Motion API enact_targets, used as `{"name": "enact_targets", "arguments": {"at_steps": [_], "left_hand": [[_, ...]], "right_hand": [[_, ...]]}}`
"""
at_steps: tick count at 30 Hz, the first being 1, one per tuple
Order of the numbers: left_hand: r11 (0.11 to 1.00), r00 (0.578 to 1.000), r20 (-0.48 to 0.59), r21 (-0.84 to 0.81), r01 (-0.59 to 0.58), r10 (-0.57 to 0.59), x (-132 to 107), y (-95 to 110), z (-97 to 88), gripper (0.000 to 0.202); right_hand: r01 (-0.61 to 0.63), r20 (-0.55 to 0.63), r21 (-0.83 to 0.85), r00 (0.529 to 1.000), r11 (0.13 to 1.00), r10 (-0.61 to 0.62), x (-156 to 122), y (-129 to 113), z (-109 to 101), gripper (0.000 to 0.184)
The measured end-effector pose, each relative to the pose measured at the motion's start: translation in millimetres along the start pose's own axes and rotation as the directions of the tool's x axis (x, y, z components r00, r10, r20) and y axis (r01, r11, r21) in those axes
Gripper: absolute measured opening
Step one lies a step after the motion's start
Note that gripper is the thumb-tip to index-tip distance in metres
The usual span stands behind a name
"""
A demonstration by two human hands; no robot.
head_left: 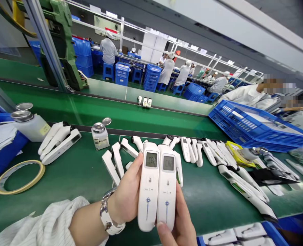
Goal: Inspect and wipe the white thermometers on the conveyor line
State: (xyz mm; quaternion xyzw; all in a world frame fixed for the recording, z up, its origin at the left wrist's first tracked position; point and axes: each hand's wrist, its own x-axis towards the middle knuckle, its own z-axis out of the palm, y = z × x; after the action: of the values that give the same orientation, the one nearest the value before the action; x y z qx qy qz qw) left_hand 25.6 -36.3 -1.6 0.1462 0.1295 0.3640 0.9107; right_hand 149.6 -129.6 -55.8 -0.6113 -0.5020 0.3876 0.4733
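Note:
Two white handheld thermometers (158, 186) are held side by side in front of me, their small grey screens facing up. My left hand (127, 194), with a silver watch on the wrist, wraps round the left one. Reaching up from the bottom edge, my right hand (179, 222) grips the right one with the thumb on its lower end. More white thermometers (197, 150) lie in a row on the green table (72, 181) just behind them.
A tape ring (19, 177) and a white dispenser bottle (30, 124) lie at the left, a small pump bottle (99, 135) near the middle. A blue crate (256, 128) stands at the right. The green conveyor belt (115, 109) runs behind. Several people in white coats work beyond.

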Motion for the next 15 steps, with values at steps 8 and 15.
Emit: {"name": "enact_targets", "arguments": {"at_steps": [8,15], "left_hand": [[1.0,1.0,0.01,-0.005,-0.007,0.007,1,3,3.4,0.072],[0.998,0.996,0.064,-0.024,0.065,-0.063,1,5,6.7,0.077]], "right_hand": [[-0.088,-0.032,0.124,0.995,0.988,0.093,-3,-9,3,0.072],[-0.099,0.061,0.261,0.994,0.96,0.086,-2,-4,1,0.081]]}}
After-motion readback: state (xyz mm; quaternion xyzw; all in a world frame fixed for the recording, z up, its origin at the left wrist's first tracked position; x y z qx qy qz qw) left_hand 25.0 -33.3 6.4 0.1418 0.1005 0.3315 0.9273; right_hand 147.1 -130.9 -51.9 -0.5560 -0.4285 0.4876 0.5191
